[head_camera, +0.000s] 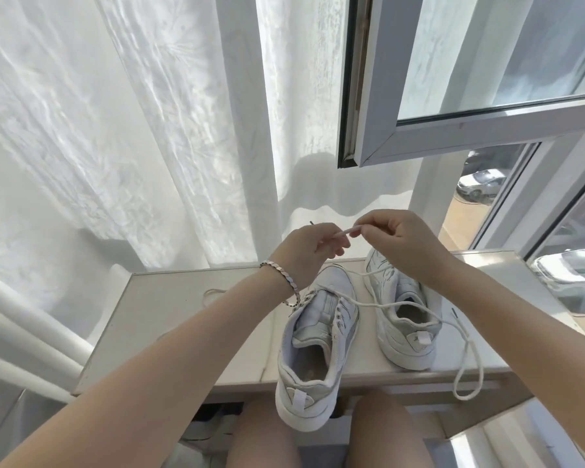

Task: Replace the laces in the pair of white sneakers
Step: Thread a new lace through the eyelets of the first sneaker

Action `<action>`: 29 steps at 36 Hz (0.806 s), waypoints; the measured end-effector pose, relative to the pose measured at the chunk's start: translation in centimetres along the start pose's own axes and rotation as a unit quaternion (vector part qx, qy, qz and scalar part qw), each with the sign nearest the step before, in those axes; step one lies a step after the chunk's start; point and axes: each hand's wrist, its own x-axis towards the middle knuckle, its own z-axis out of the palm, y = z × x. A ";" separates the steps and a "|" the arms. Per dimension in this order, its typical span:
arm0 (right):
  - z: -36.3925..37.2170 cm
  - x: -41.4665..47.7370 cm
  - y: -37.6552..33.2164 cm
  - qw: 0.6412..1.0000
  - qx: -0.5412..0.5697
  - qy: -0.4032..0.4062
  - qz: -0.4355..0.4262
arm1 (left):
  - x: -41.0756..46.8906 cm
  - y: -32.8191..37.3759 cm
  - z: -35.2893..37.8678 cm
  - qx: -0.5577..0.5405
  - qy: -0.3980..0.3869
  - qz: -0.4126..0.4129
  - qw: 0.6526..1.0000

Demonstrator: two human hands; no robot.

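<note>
Both hands were raised above the shoes, close together, each closed in a pinch on the same white lace (342, 233). The left hand (313, 246) had its fingers curled inward round the lace, whose dark tip poked up just beyond its knuckles. The right hand (399, 241) nipped the lace between thumb and forefinger, its other fingers folded loosely into the palm. A short stretch of lace ran taut between the two pinches.

From the hands the lace dropped toward the left sneaker (318, 336), then trailed across the open mouth of the right sneaker (404, 319) and off the near edge of the tabletop (183, 298) in a long hanging loop. Where exactly it entered the eyelets I could not tell.

Both sneakers stood upright side by side on the glossy tabletop, toes away from the person — the left one's heel overhanging the near edge. A separate loose curl of lace (212, 294) lay on the tabletop left of the left sneaker.

A beaded bracelet (281, 278) circled the left wrist.
</note>
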 end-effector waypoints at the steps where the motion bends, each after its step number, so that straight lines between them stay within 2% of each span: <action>1: -0.1 0.0 0.1 1.000 -0.017 0.002 0.007 | -0.1 -0.2 0.0 0.014 -0.006 0.000 1.000; 3: -0.1 0.1 0.1 0.997 -0.069 -0.009 0.023 | -0.4 0.1 -0.2 0.044 -0.015 0.006 0.999; 5: 0.3 0.2 -0.2 0.995 -0.073 -0.042 0.044 | -0.5 0.6 -0.2 0.117 -0.019 0.023 0.993; 8: 1.1 0.7 -1.0 0.981 0.095 -0.110 0.132 | -0.6 1.3 -0.1 0.292 -0.012 0.059 0.954; 10: 1.5 0.9 -1.2 0.968 0.135 -0.133 0.163 | -0.7 1.4 0.2 0.327 -0.002 0.066 0.943; 12: 1.6 0.9 -1.1 0.972 0.096 -0.145 0.158 | -0.9 1.3 0.2 0.252 -0.014 0.037 0.967; 14: 1.7 0.6 -0.8 0.977 0.069 -0.147 0.137 | -1.3 0.6 0.3 0.063 -0.036 -0.006 0.997; 16: 1.9 0.3 -0.4 0.982 0.067 -0.130 0.118 | -2.1 -0.2 0.4 -0.099 -0.015 -0.049 0.994; 17: 1.9 0.2 -0.2 0.985 0.065 -0.115 0.111 | -2.6 -0.6 0.4 -0.134 -0.003 -0.070 0.988; 18: 2.1 0.2 0.2 0.988 0.061 -0.099 0.105 | -3.0 -1.1 0.5 -0.132 0.007 -0.092 0.987; 20: 2.5 0.1 1.1 0.990 0.041 -0.080 0.112 | -3.7 -2.0 0.7 -0.034 0.011 -0.142 0.989; 24: 4.1 -0.2 2.7 0.986 -0.009 -0.089 0.143 | -4.3 -2.9 1.4 0.114 -0.040 -0.224 0.967; 29: 6.7 -0.2 4.1 0.983 -0.035 -0.124 0.130 | -5.0 -3.1 1.8 0.172 0.000 -0.229 0.958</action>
